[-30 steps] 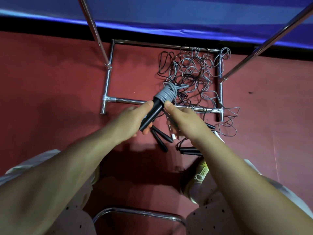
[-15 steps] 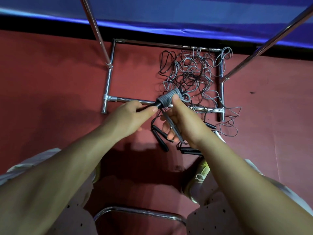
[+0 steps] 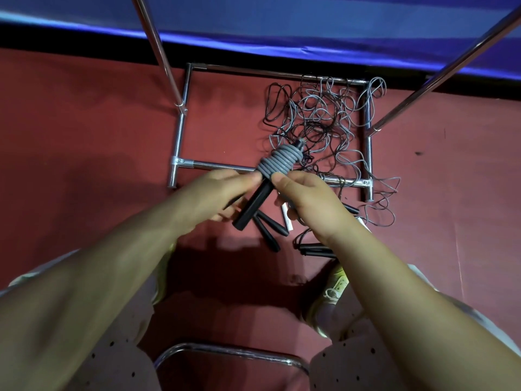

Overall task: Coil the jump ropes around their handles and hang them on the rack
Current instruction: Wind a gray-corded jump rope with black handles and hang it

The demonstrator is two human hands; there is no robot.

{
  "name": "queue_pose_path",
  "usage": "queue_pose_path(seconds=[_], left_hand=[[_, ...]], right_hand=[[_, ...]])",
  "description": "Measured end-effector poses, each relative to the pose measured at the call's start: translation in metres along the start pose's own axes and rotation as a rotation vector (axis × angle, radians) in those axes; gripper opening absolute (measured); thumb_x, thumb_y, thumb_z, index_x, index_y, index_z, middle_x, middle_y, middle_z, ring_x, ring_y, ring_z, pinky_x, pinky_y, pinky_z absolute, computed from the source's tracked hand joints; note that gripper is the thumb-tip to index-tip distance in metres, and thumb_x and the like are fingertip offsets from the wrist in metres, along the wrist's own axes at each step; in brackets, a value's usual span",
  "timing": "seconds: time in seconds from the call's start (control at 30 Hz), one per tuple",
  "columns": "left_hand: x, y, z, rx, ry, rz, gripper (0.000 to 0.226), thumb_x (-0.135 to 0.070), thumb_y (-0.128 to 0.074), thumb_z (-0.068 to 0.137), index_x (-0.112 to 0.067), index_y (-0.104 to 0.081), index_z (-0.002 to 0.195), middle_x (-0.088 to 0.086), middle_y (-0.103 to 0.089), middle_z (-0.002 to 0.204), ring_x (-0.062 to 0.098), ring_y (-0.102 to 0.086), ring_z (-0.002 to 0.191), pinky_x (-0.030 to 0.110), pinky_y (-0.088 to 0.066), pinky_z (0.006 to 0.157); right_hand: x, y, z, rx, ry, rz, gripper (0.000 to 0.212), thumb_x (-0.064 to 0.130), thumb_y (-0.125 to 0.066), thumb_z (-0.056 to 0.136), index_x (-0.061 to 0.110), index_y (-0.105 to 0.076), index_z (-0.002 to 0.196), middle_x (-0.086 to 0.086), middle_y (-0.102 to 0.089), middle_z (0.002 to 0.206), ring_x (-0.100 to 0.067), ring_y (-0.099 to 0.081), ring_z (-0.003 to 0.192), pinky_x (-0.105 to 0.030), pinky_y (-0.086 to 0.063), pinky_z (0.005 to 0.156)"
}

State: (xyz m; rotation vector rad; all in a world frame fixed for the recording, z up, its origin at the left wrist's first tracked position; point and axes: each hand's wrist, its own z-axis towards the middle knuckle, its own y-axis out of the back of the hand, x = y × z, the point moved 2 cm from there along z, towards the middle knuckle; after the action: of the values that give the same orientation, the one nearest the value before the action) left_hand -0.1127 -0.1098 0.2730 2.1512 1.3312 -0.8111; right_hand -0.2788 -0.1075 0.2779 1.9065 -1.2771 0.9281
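The black handles (image 3: 253,204) with grey rope coiled (image 3: 277,164) tightly round their upper end sit between the two hands, slanting up to the right above the red floor (image 3: 84,136). Behind them a loose rope tangle (image 3: 321,122) lies inside the chrome rack base (image 3: 180,136), with spare handles (image 3: 270,227) on the floor just below. The left hand (image 3: 214,198) grips the handles; the right hand (image 3: 307,198) pinches the coil's lower edge with its thumb.
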Motion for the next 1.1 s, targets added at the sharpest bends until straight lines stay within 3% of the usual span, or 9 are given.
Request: queue_pose_path(seconds=[0.1,0.2,0.33,0.47,0.57,0.7,0.9,1.03,1.1], left_hand=[[-0.01,-0.002,-0.011,0.27,0.156,-0.304,0.056,-0.052,-0.027,0.095,-0.017,-0.069,0.083,0.016,-0.07,0.08,0.03,-0.069,0.069,0.039,-0.053,0.07],[-0.013,-0.003,-0.015,0.387,0.135,-0.384,0.057,-0.049,-0.029,0.089,-0.023,-0.068,0.058,0.009,-0.062,0.069,0.022,-0.06,0.059,0.038,-0.05,0.066],[-0.009,-0.01,-0.01,0.192,0.134,-0.279,0.05,-0.044,-0.028,0.098,-0.014,-0.061,0.076,0.008,-0.056,0.062,0.022,-0.05,0.051,0.029,-0.041,0.054],[-0.001,-0.016,-0.002,0.018,0.083,-0.134,0.035,-0.039,-0.028,0.102,-0.018,-0.052,0.088,0.006,-0.059,0.052,0.021,-0.052,0.042,0.026,-0.043,0.046],[-0.003,-0.014,0.002,-0.098,0.012,-0.109,0.023,-0.035,-0.033,0.101,-0.021,-0.047,0.089,0.003,-0.059,0.047,0.017,-0.052,0.037,0.026,-0.043,0.046],[-0.001,-0.007,0.005,-0.187,-0.071,0.032,0.028,-0.049,-0.042,0.078,-0.025,-0.048,0.089,-0.001,-0.062,0.055,0.018,-0.055,0.049,0.034,-0.044,0.058],[0.002,-0.005,0.008,-0.231,-0.088,0.124,0.02,-0.034,-0.051,0.095,-0.021,-0.046,0.11,-0.003,-0.059,0.081,0.01,-0.051,0.07,0.03,-0.039,0.071],[0.002,-0.002,0.006,-0.165,-0.083,0.11,0.035,-0.03,-0.073,0.081,-0.017,-0.054,0.108,-0.004,-0.062,0.086,0.011,-0.058,0.077,0.029,-0.043,0.073],[0.003,0.0,0.005,-0.144,-0.075,0.139,0.054,-0.043,-0.081,0.059,-0.015,-0.06,0.1,-0.001,-0.066,0.083,0.015,-0.062,0.074,0.032,-0.046,0.072]], right_hand=[[0.004,-0.002,-0.001,0.092,0.068,0.038,0.026,0.026,-0.05,0.099,0.018,-0.057,0.075,-0.003,-0.054,0.072,0.005,-0.046,0.047,-0.009,-0.034,0.049],[0.006,-0.002,-0.001,0.121,0.064,0.082,0.028,0.03,-0.045,0.101,0.013,-0.058,0.084,-0.007,-0.054,0.074,-0.001,-0.049,0.049,-0.011,-0.035,0.047],[0.002,-0.002,0.0,0.12,-0.062,0.025,0.039,0.04,-0.039,0.1,0.008,-0.056,0.085,-0.01,-0.056,0.073,-0.016,-0.052,0.053,-0.02,-0.043,0.048],[-0.002,0.0,-0.001,0.072,-0.178,-0.294,0.066,0.064,-0.036,0.092,0.01,-0.058,0.062,-0.009,-0.061,0.057,-0.021,-0.058,0.057,-0.033,-0.047,0.068],[0.002,0.0,-0.003,-0.027,-0.148,-0.406,0.074,0.069,-0.032,0.09,0.011,-0.05,0.049,-0.006,-0.057,0.049,-0.02,-0.057,0.054,-0.031,-0.044,0.067],[0.001,-0.005,-0.002,0.016,-0.146,-0.304,0.068,0.06,-0.033,0.096,0.005,-0.062,0.067,-0.009,-0.055,0.051,-0.018,-0.052,0.037,-0.02,-0.039,0.042],[-0.005,-0.008,0.0,0.267,-0.31,0.164,0.074,0.062,-0.016,0.096,0.004,-0.058,0.113,-0.008,-0.06,0.081,-0.011,-0.047,0.038,-0.017,-0.029,0.033],[-0.006,-0.01,0.0,0.256,-0.242,0.126,0.074,0.072,-0.027,0.08,0.014,-0.062,0.111,-0.004,-0.059,0.074,-0.012,-0.048,0.041,-0.019,-0.025,0.037],[-0.005,-0.01,-0.001,0.226,-0.182,0.049,0.058,0.066,-0.037,0.086,0.016,-0.063,0.096,0.0,-0.06,0.067,-0.011,-0.045,0.042,-0.02,-0.024,0.04]])
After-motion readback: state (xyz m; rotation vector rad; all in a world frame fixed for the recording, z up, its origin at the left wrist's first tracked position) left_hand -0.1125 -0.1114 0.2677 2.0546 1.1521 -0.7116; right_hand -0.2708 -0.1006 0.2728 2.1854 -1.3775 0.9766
